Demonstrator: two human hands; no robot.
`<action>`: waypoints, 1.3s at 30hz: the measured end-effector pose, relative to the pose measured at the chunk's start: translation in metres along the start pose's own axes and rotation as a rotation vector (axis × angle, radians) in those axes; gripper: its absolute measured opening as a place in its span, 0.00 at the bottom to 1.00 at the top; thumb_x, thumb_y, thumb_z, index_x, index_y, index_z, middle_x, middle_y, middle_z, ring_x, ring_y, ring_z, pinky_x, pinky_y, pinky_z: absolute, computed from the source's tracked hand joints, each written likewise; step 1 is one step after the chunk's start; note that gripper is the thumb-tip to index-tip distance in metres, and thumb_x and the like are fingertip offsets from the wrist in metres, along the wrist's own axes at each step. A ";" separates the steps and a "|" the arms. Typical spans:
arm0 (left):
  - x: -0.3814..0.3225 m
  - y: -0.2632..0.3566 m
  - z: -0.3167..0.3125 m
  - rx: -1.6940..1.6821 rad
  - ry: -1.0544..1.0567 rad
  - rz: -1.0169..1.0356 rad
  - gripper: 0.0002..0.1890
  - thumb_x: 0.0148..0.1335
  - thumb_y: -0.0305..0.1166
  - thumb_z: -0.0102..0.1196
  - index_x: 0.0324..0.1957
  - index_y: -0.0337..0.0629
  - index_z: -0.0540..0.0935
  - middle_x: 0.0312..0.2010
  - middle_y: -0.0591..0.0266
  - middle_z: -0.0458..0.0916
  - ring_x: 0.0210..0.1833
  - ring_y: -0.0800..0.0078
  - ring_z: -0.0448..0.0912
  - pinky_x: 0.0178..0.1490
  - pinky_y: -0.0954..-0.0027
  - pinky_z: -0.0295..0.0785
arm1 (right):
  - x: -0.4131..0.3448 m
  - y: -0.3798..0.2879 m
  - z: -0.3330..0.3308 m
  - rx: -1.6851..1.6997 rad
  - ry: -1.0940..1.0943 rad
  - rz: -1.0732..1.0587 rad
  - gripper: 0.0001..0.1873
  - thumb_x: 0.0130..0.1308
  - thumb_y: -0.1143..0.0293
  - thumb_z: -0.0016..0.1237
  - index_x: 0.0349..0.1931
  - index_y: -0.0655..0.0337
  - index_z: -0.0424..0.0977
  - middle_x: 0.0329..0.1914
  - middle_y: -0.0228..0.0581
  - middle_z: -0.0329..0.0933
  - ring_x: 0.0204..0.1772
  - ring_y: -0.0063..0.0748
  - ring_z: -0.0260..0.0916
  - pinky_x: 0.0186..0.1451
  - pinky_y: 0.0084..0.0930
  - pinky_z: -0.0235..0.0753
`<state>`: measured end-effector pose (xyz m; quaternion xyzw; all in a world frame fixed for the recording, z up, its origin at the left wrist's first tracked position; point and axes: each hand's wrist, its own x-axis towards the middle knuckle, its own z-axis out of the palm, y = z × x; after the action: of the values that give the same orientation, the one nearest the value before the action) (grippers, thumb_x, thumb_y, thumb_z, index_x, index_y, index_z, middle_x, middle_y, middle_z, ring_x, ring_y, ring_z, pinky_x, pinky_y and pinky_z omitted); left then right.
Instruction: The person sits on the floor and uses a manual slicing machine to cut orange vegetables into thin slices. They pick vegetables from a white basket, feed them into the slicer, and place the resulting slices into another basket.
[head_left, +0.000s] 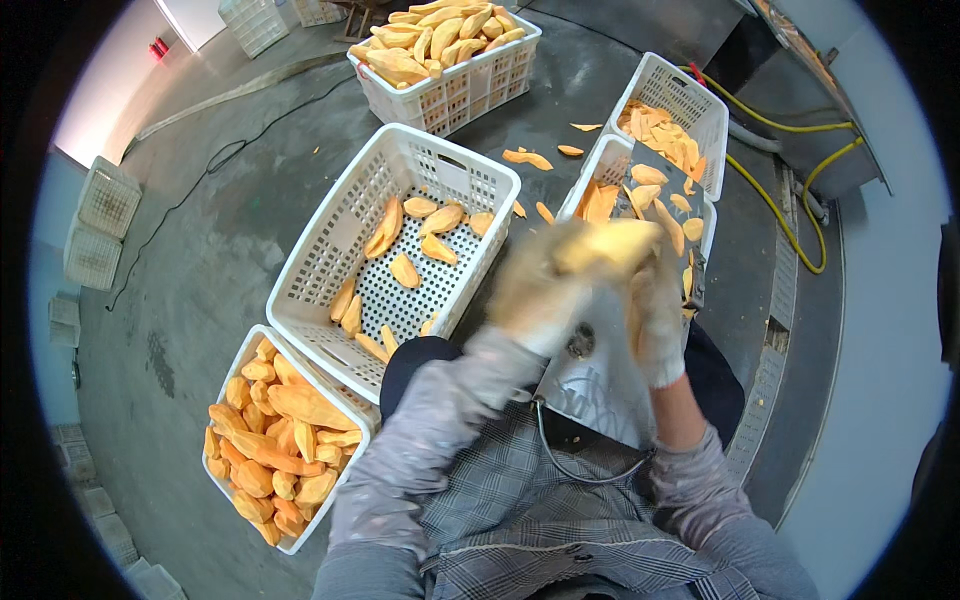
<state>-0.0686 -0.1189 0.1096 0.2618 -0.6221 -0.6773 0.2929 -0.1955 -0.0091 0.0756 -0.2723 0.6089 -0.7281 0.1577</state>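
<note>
My gloved left hand (536, 281), blurred by motion, grips a peeled sweet potato (615, 241). Close beside it, my gloved right hand (654, 315) is at the root's right end; blur hides whether its fingers are closed and whether they hold anything. Below the hands a metal plate (600, 390) with a round hole lies between my knees. Just beyond, orange root pieces (649, 175) lie on a dark board over a white crate. A white plastic crate (390, 139) on the left holds several peeled pieces (405, 270).
Peeled roots fill a crate (214, 442) at lower left and another (457, 109) at the top. A far-right crate (712, 135) holds slices and peelings. Scraps (527, 158) lie on the wet floor. A yellow hose (780, 217) curves at right; a black cable (195, 180) crosses the left floor.
</note>
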 end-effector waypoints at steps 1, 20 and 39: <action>-0.007 -0.002 0.019 0.130 -0.156 0.104 0.21 0.68 0.37 0.59 0.59 0.37 0.77 0.53 0.53 0.82 0.54 0.63 0.81 0.62 0.65 0.74 | -0.005 -0.014 -0.002 0.002 0.051 0.012 0.33 0.74 0.64 0.48 0.76 0.63 0.57 0.71 0.50 0.68 0.71 0.43 0.67 0.74 0.38 0.68; 0.052 -0.055 -0.029 -0.091 -0.058 -0.150 0.23 0.70 0.36 0.54 0.60 0.29 0.78 0.46 0.58 0.81 0.45 0.75 0.80 0.52 0.73 0.79 | 0.161 0.129 -0.104 -1.223 -0.111 0.112 0.29 0.78 0.55 0.34 0.71 0.64 0.67 0.73 0.54 0.69 0.75 0.52 0.64 0.77 0.37 0.61; 0.052 -0.044 -0.050 -0.376 0.015 -0.259 0.23 0.73 0.35 0.54 0.62 0.25 0.74 0.45 0.56 0.81 0.42 0.75 0.80 0.48 0.77 0.79 | 0.039 0.078 -0.095 -1.403 -0.321 -0.192 0.27 0.77 0.59 0.40 0.68 0.69 0.69 0.71 0.61 0.68 0.76 0.59 0.62 0.78 0.45 0.59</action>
<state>-0.0713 -0.1883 0.0620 0.2853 -0.4439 -0.8113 0.2517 -0.2906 0.0294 -0.0026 -0.4653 0.8753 -0.1279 -0.0314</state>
